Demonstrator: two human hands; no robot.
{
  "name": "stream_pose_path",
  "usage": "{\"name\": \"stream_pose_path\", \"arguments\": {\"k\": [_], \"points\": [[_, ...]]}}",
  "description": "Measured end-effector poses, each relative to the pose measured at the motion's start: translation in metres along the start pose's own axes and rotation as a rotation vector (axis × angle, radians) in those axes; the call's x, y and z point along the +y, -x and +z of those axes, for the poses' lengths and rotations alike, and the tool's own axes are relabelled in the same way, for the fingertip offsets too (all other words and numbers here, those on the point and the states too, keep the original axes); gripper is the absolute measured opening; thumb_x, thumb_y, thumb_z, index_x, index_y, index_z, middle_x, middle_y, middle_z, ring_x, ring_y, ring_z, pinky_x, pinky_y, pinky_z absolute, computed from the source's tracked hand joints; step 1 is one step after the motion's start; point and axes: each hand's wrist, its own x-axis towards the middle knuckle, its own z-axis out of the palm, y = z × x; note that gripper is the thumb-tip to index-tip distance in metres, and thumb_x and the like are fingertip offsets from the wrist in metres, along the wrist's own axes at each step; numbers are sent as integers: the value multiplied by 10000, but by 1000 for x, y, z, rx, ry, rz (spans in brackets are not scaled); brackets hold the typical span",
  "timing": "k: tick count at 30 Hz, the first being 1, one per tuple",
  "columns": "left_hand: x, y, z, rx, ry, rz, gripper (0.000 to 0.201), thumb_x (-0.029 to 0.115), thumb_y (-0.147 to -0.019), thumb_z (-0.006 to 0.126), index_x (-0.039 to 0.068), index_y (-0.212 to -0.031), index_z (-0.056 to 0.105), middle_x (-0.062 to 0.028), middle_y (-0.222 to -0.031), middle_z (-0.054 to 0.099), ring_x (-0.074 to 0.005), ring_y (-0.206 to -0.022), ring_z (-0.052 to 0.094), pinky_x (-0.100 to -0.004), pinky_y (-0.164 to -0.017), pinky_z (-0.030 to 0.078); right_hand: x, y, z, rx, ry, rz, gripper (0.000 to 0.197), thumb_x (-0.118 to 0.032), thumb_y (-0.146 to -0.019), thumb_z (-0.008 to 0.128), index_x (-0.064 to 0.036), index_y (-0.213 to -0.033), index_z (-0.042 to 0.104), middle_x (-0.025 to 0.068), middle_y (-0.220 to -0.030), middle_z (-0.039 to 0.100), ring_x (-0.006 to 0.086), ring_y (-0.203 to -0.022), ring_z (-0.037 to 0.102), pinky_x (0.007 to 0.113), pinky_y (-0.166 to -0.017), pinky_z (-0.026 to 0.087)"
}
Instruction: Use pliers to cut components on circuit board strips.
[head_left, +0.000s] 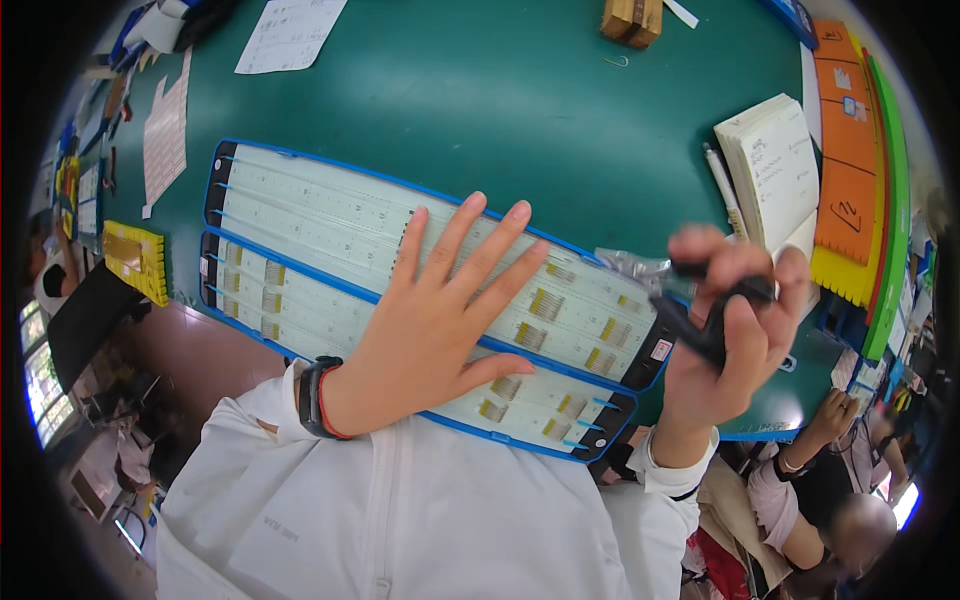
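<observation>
A long blue-framed hinged case (300,190) lies open in front of me, tilted down to the right. Small yellowish bundles of thin pin-like pieces (545,304) sit in rows on its pale, marked panels. My left hand (430,310) rests palm down across both halves, fingers spread, holding nothing. Over the case's right end, my right hand (745,320) is closed around black-handled scissors (700,320). Their silvery blades point left above the upper panel. The right hand and scissors are smeared by motion, so whether the blades are apart is unclear.
On the green table (480,120) are a notebook (770,165) with a pen (724,188), a wooden block (632,20) and a paper sheet (290,35). Orange and yellow boards (845,150) stand at right. A yellow piece (135,262) is at left. Another person (815,480) sits lower right.
</observation>
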Motion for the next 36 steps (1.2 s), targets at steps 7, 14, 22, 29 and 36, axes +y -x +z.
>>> {"name": "stream_pose_path", "arguments": {"k": [7, 14, 22, 29, 36], "points": [[-6, -2, -3, -25, -30, 17, 809, 608, -754, 578, 151, -1404, 423, -123, -1510, 267, -402, -1388, 193, -628, -1077, 94, 8, 2, -1, -17, 212, 55, 169, -168, -982, 437, -27, -959, 346, 189, -800, 608, 329, -818, 650, 418, -780, 507], [-9, -3, 0, 2, -19, 21, 799, 617, -771, 546, 148, -1406, 419, -123, -1507, 272, -404, -1384, 204, -640, -1068, 90, 14, 2, 3, -80, 320, 32, 184, -150, -982, 425, -21, -899, 324, 180, -748, 603, 315, -762, 662, 405, -736, 523], [-9, -3, 2, 13, -25, 22, 783, 625, -793, 515, 151, -1409, 416, -123, -1507, 272, -401, -1385, 204, -656, -1058, 80, 17, 3, 1, -97, 320, 47, 169, -116, -974, 419, -23, -876, 317, 184, -741, 599, 312, -755, 663, 423, -743, 532], [-10, -3, 3, 8, -17, 28, 783, 625, -794, 513, 144, -1405, 420, -126, -1504, 278, -403, -1384, 208, -653, -1060, 74, 20, 4, 4, -95, 269, 9, 170, -118, -977, 412, -35, -881, 299, 192, -755, 600, 321, -764, 662, 438, -743, 544], [-10, -2, 3, 11, -7, 22, 787, 630, -786, 520, 154, -1405, 421, -129, -1504, 279, -400, -1385, 208, -650, -1064, 69, 19, 6, -1, -82, 298, 32, 212, -156, -977, 436, -50, -857, 296, 190, -729, 595, 320, -738, 663, 441, -716, 556]]}}
